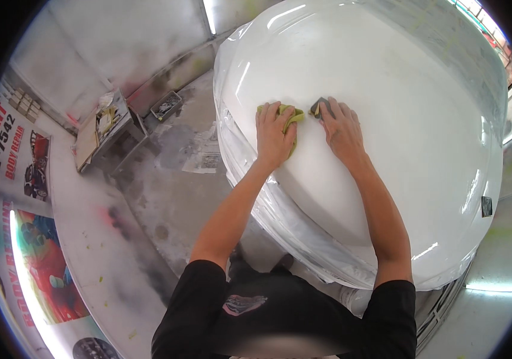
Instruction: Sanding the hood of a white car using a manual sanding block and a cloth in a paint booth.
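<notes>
A white car hood (399,119) spreads in front of me, its edges wrapped in clear plastic film (295,215). My left hand (275,139) presses a crumpled yellow-green cloth (294,118) onto the hood, fingers bent over it. Just to its right, my right hand (343,133) grips a small dark grey pad (321,106) with a yellowish edge; the palm hides part of it, and its exact kind is unclear. The pad touches or almost touches the hood. A small gap separates the two hands.
A small dark square piece (486,206) lies on the hood's right side. To the left stands a worn stand (109,131) with things on top, beside a grey bin (167,106). A printed banner (26,155) hangs on the left wall. The concrete floor (166,197) is stained.
</notes>
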A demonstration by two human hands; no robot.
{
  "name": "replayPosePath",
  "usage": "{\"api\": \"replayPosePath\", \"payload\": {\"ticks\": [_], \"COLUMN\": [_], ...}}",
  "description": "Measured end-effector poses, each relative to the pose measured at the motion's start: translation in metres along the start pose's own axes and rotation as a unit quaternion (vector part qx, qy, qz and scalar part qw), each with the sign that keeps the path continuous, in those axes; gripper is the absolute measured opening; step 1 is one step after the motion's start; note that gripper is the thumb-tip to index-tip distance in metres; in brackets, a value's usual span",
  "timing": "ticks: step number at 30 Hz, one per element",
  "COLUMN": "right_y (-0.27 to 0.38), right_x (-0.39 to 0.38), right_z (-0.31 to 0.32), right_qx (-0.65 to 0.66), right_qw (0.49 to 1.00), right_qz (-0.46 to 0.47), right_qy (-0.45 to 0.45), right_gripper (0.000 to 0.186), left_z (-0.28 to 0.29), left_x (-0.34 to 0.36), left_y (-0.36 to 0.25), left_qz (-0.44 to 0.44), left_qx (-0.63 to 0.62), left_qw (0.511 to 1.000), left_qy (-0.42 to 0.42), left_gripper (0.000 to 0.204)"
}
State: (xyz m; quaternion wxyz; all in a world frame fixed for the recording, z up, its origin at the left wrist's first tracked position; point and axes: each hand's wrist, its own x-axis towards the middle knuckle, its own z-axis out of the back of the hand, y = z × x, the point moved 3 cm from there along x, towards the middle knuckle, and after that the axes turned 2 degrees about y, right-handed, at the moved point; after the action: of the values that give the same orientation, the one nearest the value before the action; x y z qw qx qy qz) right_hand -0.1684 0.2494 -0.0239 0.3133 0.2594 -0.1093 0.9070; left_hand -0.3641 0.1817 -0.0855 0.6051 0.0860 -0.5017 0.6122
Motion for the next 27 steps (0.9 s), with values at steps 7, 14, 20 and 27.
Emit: {"api": "replayPosePath", "payload": {"ticks": [7, 14, 20, 27], "right_y": [-0.004, 0.096, 0.016, -0.041], "right_x": [0.051, -0.054, 0.038, 0.098], "right_z": [-0.044, -0.007, -0.023, -0.068], "right_qx": [-0.074, -0.076, -0.097, -0.147], "right_qw": [0.991, 0.989, 0.987, 0.967], "right_qz": [-0.104, -0.112, -0.104, -0.201], "right_qy": [0.039, 0.053, 0.069, 0.047], "right_gripper": [0.039, 0.054, 0.043, 0.048], "left_z": [-0.006, -0.015, -0.027, -0.018], "left_x": [0.052, 0.119, 0.135, 0.132], "left_y": [0.09, 0.174, 0.184, 0.178], "left_qz": [-0.025, -0.062, -0.018, -0.043], "left_qx": [-0.004, -0.013, 0.011, 0.007], "left_qw": [0.998, 0.996, 0.997, 0.995], "left_qy": [-0.062, 0.055, 0.076, 0.09], "left_gripper": [0.039, 0.04, 0.042, 0.041]}}
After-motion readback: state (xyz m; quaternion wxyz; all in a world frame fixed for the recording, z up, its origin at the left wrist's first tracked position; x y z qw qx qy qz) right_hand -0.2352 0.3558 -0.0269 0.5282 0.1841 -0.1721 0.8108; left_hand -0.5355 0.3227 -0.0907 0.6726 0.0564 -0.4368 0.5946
